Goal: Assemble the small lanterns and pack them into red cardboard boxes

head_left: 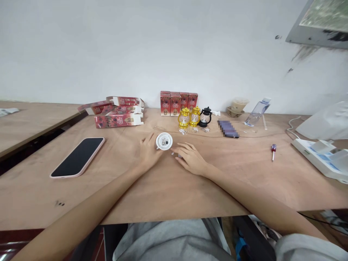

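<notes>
My left hand (149, 151) is closed round a white lantern (164, 148), whose round base faces up at me. Small metal parts (164, 142) show inside that base. My right hand (190, 158) rests on the table just to the right, fingers stretched out and apart. Tiny white pieces (172, 153) lie by its fingertips; whether the fingers touch them I cannot tell. Behind the hands stand two gold lanterns (184, 119) and a black lantern (205, 117), with small loose parts (183, 131) in front of them.
Red boxes (165, 104) stand against the wall, and opened boxes (119, 120) lie at the back left. A phone (78, 157) is on the left. To the right are a pixelated flat object (228, 128), a cup (239, 105), a bottle (257, 112), a screwdriver (273, 149) and a power strip (320, 159).
</notes>
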Action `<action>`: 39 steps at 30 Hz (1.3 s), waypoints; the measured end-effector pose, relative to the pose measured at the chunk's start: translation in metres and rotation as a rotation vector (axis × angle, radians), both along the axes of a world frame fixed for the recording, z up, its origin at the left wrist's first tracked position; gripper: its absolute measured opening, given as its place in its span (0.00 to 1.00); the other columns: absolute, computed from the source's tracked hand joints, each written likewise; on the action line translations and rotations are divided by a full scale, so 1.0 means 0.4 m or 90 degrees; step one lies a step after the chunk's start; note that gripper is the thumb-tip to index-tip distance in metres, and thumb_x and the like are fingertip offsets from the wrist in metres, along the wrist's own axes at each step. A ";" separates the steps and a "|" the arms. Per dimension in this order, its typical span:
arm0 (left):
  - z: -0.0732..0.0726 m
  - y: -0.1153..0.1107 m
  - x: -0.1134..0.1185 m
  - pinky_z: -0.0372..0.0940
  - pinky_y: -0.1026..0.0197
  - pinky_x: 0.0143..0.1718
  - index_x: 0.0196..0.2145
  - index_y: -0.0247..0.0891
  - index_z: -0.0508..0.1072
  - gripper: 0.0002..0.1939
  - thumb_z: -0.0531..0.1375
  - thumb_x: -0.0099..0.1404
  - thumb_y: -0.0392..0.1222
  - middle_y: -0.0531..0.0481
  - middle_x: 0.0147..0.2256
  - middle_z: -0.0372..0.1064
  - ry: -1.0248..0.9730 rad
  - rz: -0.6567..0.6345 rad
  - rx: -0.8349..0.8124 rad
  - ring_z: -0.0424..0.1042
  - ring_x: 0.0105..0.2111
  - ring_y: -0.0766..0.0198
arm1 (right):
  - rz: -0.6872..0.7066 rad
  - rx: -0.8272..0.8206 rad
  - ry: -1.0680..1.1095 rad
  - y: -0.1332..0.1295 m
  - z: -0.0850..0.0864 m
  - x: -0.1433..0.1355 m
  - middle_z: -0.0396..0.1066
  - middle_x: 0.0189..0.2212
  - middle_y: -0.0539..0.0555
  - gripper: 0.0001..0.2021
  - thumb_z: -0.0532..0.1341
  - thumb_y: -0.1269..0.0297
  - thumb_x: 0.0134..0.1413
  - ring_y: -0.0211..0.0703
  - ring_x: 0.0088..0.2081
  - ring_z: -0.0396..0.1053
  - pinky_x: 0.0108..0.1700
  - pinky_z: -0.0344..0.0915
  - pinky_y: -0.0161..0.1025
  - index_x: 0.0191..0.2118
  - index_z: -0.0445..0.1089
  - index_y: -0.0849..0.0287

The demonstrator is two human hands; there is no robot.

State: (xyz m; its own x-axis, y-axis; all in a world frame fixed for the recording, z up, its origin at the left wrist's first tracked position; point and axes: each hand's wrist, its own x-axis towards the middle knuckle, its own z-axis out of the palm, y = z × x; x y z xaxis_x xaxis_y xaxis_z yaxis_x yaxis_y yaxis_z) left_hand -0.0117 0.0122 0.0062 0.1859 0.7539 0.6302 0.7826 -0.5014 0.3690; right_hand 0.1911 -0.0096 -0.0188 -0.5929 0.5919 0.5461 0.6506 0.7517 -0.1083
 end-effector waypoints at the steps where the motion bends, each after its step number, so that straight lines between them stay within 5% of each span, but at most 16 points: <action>1: 0.000 -0.003 0.004 0.58 0.56 0.43 0.43 0.41 0.67 0.14 0.59 0.57 0.37 0.47 0.44 0.71 0.002 -0.014 -0.006 0.69 0.46 0.54 | -0.003 0.000 -0.015 -0.001 0.001 0.000 0.70 0.49 0.57 0.16 0.54 0.70 0.57 0.52 0.55 0.61 0.55 0.58 0.54 0.52 0.62 0.58; 6: -0.007 -0.006 0.012 0.59 0.56 0.41 0.42 0.41 0.67 0.13 0.59 0.58 0.39 0.48 0.41 0.71 0.013 -0.017 -0.014 0.70 0.43 0.55 | -0.064 0.016 -0.005 -0.005 0.001 0.008 0.71 0.37 0.58 0.10 0.58 0.72 0.50 0.49 0.40 0.66 0.41 0.65 0.46 0.40 0.68 0.61; 11: -0.007 -0.004 0.008 0.59 0.55 0.43 0.42 0.40 0.66 0.14 0.60 0.58 0.41 0.46 0.43 0.70 0.022 -0.020 -0.035 0.68 0.45 0.55 | -0.029 0.005 0.052 0.005 -0.013 0.016 0.69 0.30 0.55 0.03 0.57 0.72 0.55 0.43 0.33 0.66 0.37 0.67 0.41 0.31 0.66 0.59; 17: -0.011 -0.004 0.006 0.59 0.56 0.42 0.43 0.40 0.66 0.15 0.60 0.59 0.43 0.46 0.45 0.70 0.041 -0.043 -0.040 0.68 0.46 0.54 | -0.032 0.065 0.196 -0.004 -0.004 0.010 0.70 0.39 0.59 0.05 0.53 0.70 0.60 0.45 0.43 0.69 0.44 0.68 0.44 0.36 0.65 0.58; 22: -0.012 -0.014 0.009 0.55 0.55 0.41 0.43 0.40 0.66 0.13 0.59 0.60 0.43 0.47 0.45 0.70 0.099 -0.061 -0.031 0.68 0.45 0.55 | 0.007 0.168 0.284 -0.024 0.015 0.002 0.72 0.39 0.57 0.04 0.56 0.72 0.57 0.43 0.40 0.70 0.43 0.69 0.44 0.37 0.65 0.57; 26: -0.013 -0.025 0.017 0.53 0.55 0.42 0.44 0.42 0.67 0.13 0.60 0.60 0.44 0.49 0.44 0.71 0.123 -0.095 -0.009 0.68 0.45 0.57 | 0.060 0.206 0.324 -0.035 0.012 -0.007 0.74 0.40 0.56 0.12 0.60 0.73 0.54 0.44 0.42 0.71 0.42 0.69 0.44 0.44 0.63 0.56; 31: -0.014 -0.034 0.026 0.52 0.55 0.43 0.44 0.43 0.68 0.16 0.60 0.59 0.47 0.49 0.45 0.71 0.125 -0.132 0.010 0.68 0.45 0.58 | 0.085 0.203 0.323 -0.041 0.002 -0.015 0.74 0.40 0.54 0.23 0.61 0.71 0.53 0.42 0.41 0.71 0.42 0.70 0.41 0.54 0.57 0.54; 39: -0.016 -0.036 0.026 0.52 0.55 0.44 0.45 0.43 0.68 0.15 0.59 0.59 0.47 0.48 0.45 0.71 0.126 -0.138 0.021 0.67 0.46 0.58 | 0.103 0.219 0.299 -0.051 0.021 -0.019 0.74 0.40 0.57 0.22 0.59 0.74 0.54 0.42 0.41 0.72 0.41 0.72 0.40 0.54 0.58 0.56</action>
State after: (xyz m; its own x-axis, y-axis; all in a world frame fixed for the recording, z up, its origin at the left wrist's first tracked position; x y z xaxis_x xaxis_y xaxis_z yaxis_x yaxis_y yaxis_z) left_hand -0.0011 -0.0022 -0.0001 0.4619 0.6628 0.5893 0.7108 -0.6741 0.2010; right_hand 0.1836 -0.0300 -0.0105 -0.3100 0.2568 0.9154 0.4670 0.8798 -0.0886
